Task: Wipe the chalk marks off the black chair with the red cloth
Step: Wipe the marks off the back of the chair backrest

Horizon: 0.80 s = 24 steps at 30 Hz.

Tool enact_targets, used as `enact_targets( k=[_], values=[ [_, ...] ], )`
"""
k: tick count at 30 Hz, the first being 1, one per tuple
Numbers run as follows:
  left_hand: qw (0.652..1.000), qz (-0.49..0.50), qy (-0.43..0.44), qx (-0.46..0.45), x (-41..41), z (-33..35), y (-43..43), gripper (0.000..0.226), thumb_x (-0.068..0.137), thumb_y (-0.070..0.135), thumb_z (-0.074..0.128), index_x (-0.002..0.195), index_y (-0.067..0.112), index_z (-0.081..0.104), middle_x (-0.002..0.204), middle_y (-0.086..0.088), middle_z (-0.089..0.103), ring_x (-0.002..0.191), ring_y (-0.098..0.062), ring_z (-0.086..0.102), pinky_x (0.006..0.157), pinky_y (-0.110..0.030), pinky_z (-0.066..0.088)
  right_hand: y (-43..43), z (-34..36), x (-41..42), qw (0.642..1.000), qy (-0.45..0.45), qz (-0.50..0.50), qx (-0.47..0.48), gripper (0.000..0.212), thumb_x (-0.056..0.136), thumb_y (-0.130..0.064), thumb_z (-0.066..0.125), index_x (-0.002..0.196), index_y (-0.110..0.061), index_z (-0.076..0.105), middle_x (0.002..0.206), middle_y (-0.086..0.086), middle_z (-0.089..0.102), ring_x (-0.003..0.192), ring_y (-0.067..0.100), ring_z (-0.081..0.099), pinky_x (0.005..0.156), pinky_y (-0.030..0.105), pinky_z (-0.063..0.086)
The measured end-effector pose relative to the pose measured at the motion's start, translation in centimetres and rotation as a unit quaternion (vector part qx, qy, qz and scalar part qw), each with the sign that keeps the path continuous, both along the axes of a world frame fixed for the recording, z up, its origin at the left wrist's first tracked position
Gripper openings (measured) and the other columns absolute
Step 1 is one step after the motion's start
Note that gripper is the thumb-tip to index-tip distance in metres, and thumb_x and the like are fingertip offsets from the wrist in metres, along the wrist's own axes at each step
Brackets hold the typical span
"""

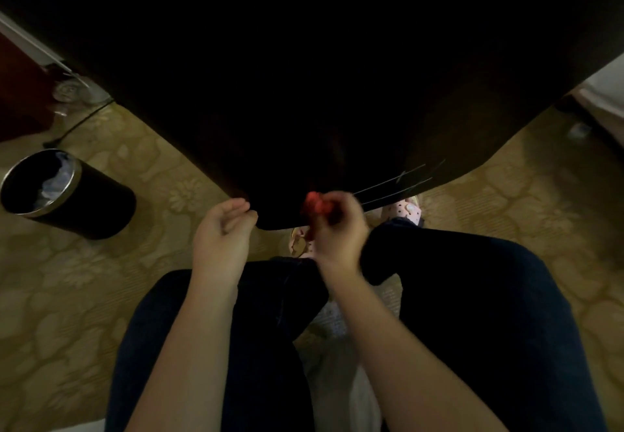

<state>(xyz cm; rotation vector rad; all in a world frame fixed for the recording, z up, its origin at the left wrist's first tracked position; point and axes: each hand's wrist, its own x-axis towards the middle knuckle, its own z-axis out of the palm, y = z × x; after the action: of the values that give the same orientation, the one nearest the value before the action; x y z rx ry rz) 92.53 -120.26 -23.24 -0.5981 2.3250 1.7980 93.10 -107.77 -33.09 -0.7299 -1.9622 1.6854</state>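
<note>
Patterned carpet (506,246) w/ black chair (337,94), black bin (87,205) at left

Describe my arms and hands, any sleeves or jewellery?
Both forearms are bare, no sleeves in view. No watch, bracelet or ring shows on the left hand; the right hand is blurred, so small jewellery there is uncertain.

The right hand (337,229) grips a red cloth (314,203) against the black chair (304,94), just beside thin chalk marks (401,181). The left hand (224,229) pinches the chair's lower edge. A black bin (101,208) stands on the patterned floor (506,202).
</note>
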Motion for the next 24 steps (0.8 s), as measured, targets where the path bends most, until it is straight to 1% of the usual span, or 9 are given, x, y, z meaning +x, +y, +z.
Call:
enact_targets(
  k=[3, 6, 10, 13, 15, 17, 19, 22, 24],
  values=[
    [1.0, -0.015, -0.001, -0.005, 0.1, 0.1, 0.2, 0.035, 0.097, 0.018, 0.06, 0.132, 0.018, 0.06, 0.111, 0.018, 0.059, 0.108, 0.0, 0.056, 0.103, -0.024, 0.041, 5.8, 1.4, -0.5, 0.978, -0.023, -0.192, -0.081, 0.037, 0.082, 0.002, 0.071, 0.088, -0.033, 0.061, 0.096, -0.008, 0.064, 0.09, 0.007, 0.064, 0.084, 0.038, 0.058],
    [1.0, -0.028, -0.006, -0.008, 0.3, 0.1, 0.5, 0.042, 0.098, 0.018, 0.058, 0.14, 0.018, 0.054, 0.119, 0.013, 0.056, 0.116, -0.005, 0.053, 0.102, -0.023, 0.037, 7.6, 2.6, -1.2, 0.954, 0.027, -0.277, -0.114, 0.038, 0.083, 0.007, 0.065, 0.089, -0.03, 0.056, 0.098, -0.004, 0.063, 0.089, 0.006, 0.063, 0.084, 0.031, 0.058],
    [0.998, -0.054, -0.018, -0.008, 0.4, -0.1, 0.4, 0.052, 0.098, 0.019, 0.058, 0.148, 0.022, 0.044, 0.137, 0.009, 0.053, 0.123, -0.003, 0.049, 0.106, -0.026, 0.035, 2.9, 1.6, -1.3, 0.983, 0.003, -0.152, -0.106, 0.037, 0.078, 0.01, 0.067, 0.092, -0.024, 0.063, 0.1, -0.004, 0.065, 0.097, 0.012, 0.064, 0.091, 0.042, 0.055],
    [0.998, -0.055, -0.03, 0.0, 0.2, -0.2, 0.2, 0.061, 0.097, 0.022, 0.061, 0.153, 0.026, 0.035, 0.148, 0.003, 0.047, 0.131, -0.009, 0.046, 0.113, -0.033, 0.033, 0.9, 1.0, -0.7, 0.997, -0.005, -0.016, -0.073, 0.032, 0.08, 0.004, 0.074, 0.087, -0.025, 0.065, 0.096, -0.003, 0.068, 0.093, 0.014, 0.066, 0.084, 0.044, 0.058],
    [0.997, -0.059, -0.042, 0.012, 0.1, -0.1, 0.3, 0.069, 0.096, 0.024, 0.063, 0.155, 0.03, 0.027, 0.15, 0.003, 0.044, 0.134, -0.011, 0.044, 0.111, -0.032, 0.032, 1.7, 1.2, -1.0, 0.997, -0.02, 0.014, -0.069, 0.034, 0.081, 0.001, 0.076, 0.082, -0.031, 0.064, 0.093, -0.003, 0.068, 0.09, 0.016, 0.068, 0.078, 0.046, 0.059],
    [0.996, -0.068, -0.051, 0.009, -0.2, -0.1, 0.6, 0.077, 0.095, 0.028, 0.064, 0.157, 0.034, 0.018, 0.151, 0.001, 0.042, 0.136, -0.014, 0.042, 0.11, -0.032, 0.03, 3.9, 1.5, -1.0, 0.996, -0.039, -0.032, -0.073, 0.037, 0.08, 0.002, 0.076, 0.081, -0.033, 0.064, 0.093, -0.001, 0.069, 0.087, 0.018, 0.068, 0.075, 0.046, 0.059],
    [0.997, -0.067, -0.045, -0.002, -0.5, -0.1, 0.9, 0.08, 0.096, 0.029, 0.063, 0.158, 0.033, 0.013, 0.152, -0.001, 0.041, 0.132, -0.011, 0.041, 0.109, -0.033, 0.03, 7.0, 2.2, -0.6, 0.987, -0.039, -0.138, -0.067, 0.039, 0.08, 0.005, 0.073, 0.083, -0.033, 0.061, 0.095, -0.001, 0.067, 0.09, 0.016, 0.066, 0.081, 0.042, 0.058],
    [0.997, -0.069, -0.038, -0.002, -0.7, -0.3, 1.3, 0.079, 0.096, 0.029, 0.063, 0.158, 0.031, 0.014, 0.152, -0.002, 0.041, 0.126, -0.008, 0.041, 0.103, -0.029, 0.03, 11.6, 3.0, -0.4, 0.942, -0.006, -0.319, -0.104, 0.03, 0.083, 0.005, 0.065, 0.095, -0.021, 0.06, 0.104, 0.002, 0.064, 0.096, 0.014, 0.065, 0.085, 0.027, 0.057],
    [0.996, -0.081, -0.043, -0.003, -0.4, -0.4, 1.5, 0.079, 0.096, 0.03, 0.063, 0.158, 0.033, 0.014, 0.153, -0.003, 0.04, 0.133, -0.013, 0.041, 0.101, -0.029, 0.03, 12.2, 3.1, -1.1, 0.929, 0.015, -0.346, -0.132, 0.024, 0.084, 0.003, 0.066, 0.098, -0.015, 0.061, 0.105, 0.005, 0.065, 0.096, 0.013, 0.066, 0.084, 0.031, 0.059]
  ],
)
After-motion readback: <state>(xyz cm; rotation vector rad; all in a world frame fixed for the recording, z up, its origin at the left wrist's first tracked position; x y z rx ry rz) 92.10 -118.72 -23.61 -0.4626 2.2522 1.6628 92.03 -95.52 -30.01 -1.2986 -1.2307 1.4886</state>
